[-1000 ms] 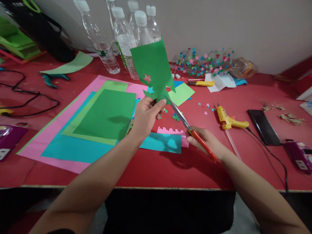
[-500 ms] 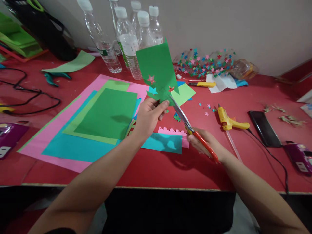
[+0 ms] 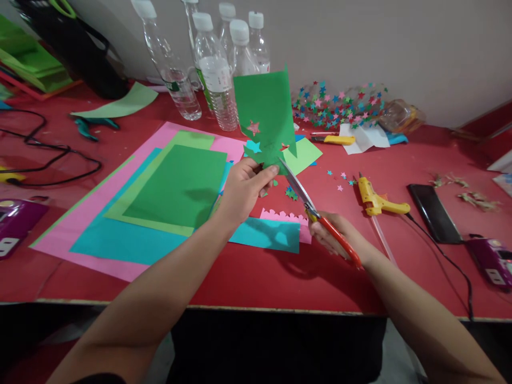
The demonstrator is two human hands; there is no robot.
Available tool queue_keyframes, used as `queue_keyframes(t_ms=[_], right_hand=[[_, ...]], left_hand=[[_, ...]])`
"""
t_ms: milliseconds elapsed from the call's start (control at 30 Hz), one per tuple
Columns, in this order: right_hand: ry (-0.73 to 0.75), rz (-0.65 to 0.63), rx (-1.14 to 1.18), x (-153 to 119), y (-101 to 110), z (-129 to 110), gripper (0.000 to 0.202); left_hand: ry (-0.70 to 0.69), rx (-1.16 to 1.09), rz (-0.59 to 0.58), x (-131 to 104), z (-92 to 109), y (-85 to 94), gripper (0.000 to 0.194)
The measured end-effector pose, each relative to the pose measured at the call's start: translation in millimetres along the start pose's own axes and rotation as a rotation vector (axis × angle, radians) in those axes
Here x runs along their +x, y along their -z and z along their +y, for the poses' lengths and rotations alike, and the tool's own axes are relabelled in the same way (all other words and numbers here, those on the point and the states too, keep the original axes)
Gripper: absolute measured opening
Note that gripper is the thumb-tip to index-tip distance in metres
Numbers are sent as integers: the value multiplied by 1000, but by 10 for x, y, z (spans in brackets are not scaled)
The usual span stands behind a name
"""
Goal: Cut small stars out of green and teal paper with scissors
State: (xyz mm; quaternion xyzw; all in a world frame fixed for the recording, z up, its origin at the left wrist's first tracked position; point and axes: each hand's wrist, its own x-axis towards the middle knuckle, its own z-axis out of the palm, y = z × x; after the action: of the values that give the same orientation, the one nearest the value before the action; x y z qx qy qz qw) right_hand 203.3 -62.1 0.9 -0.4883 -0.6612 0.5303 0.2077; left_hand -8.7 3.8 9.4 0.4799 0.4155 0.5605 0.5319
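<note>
My left hand (image 3: 246,189) pinches the lower edge of a green sheet of paper (image 3: 266,104) between thumb and fingers, holding it upright above the table. Star-shaped openings show in the sheet's lower half. Closed around the red handles of a pair of scissors (image 3: 336,237) is my right hand (image 3: 350,232). The metal blades slant up to the left, and their tips meet the paper's lower edge, right beside my left thumb. Below the hands lie a blue paper strip (image 3: 276,234) and a pink strip with a notched edge (image 3: 284,216).
Stacked coloured sheets (image 3: 176,186) lie on the red table at left. Plastic bottles (image 3: 218,74) stand behind. A star-covered bottle (image 3: 340,104) lies by the wall, near a yellow cutter (image 3: 339,140). Right of the hands are a yellow glue gun (image 3: 378,200) and a phone (image 3: 434,213).
The green sheet has swung slightly to the right and stands more upright. My hands and the scissors have barely moved.
</note>
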Motion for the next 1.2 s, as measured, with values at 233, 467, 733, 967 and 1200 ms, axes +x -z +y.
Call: queue_keyframes(t_ms=[233, 467, 733, 967, 1200], right_hand=[[-12, 8, -25, -3, 0, -28, 45], [-22, 11, -38, 1, -7, -21, 45], [18, -13, -39, 7, -9, 12, 46], [3, 11, -51, 12, -8, 5, 46], [-14, 31, -54, 13, -19, -4, 46]], left_hand=[[-10, 5, -22, -10, 34, 0, 9], [-20, 43, -9, -5, 47, 8, 5], [-15, 90, -35, -24, 68, 6, 12], [-28, 90, -44, -16, 67, 7, 13], [-20, 75, -52, -12, 70, 12, 9]])
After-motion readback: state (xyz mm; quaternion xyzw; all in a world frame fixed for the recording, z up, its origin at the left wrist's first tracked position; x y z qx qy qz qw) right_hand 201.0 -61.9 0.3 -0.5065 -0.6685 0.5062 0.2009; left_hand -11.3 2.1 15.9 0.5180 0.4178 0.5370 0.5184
